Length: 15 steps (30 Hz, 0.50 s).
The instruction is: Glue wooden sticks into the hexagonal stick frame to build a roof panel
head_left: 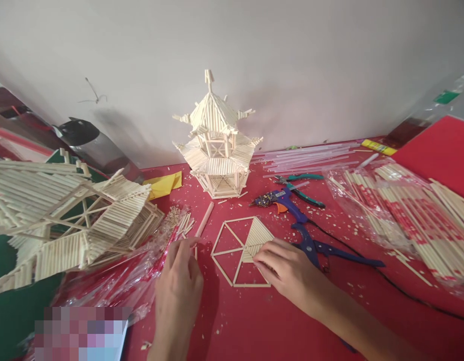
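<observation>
Right hand (288,271) is laid flat, fingers pressed on the hexagon stick frame (242,250); a thin stick (195,249) is pinched by left hand (179,283), red table (254,321) beneath.

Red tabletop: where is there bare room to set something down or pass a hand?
Bare red tabletop lies between the two hands, below the flat hexagonal stick frame. A smaller patch sits beyond the frame, before the stick pagoda model. It is crowded left by the crinkled plastic wrap, right by the blue glue gun and bagged chopsticks.

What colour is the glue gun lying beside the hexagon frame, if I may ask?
The glue gun is blue-purple with an orange trigger, in the head view.
</observation>
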### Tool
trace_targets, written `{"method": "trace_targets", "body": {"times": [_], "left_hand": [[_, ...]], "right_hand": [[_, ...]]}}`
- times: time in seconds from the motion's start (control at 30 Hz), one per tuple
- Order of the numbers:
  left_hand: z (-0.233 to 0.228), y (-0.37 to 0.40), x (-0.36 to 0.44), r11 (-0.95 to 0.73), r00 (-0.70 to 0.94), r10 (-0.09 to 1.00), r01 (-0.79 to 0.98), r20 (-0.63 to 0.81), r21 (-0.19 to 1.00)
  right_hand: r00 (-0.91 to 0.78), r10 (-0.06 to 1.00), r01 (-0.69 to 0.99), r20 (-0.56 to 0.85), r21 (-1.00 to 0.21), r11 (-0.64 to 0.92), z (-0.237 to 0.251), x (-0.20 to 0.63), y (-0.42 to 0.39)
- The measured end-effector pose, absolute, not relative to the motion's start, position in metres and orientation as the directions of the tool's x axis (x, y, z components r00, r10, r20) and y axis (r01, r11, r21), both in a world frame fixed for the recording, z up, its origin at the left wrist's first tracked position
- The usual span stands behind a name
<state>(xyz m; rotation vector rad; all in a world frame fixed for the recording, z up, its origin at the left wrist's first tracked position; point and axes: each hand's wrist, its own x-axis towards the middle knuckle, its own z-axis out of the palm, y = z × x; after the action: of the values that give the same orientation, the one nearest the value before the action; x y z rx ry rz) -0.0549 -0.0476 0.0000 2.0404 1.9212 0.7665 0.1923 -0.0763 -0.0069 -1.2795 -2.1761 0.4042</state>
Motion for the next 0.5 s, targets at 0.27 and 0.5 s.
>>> {"method": "trace_targets", "body": {"times": [0.27,0.5], "left_hand": [[-0.006,-0.063,-0.025,-0.267,0.296,0.954,0.755,0.051,0.599],[-0.010,-0.067,-0.017,-0.311,0.343,0.938,0.770,0.050,0.557]], "right_hand": [[-0.384,0.877,0.738,0.290,-0.475,0.480,-0.008,0.187,-0.078],[-0.370,0.877,0.747,0.307,-0.464,0.477,-0.008,0.182,-0.078]]}}
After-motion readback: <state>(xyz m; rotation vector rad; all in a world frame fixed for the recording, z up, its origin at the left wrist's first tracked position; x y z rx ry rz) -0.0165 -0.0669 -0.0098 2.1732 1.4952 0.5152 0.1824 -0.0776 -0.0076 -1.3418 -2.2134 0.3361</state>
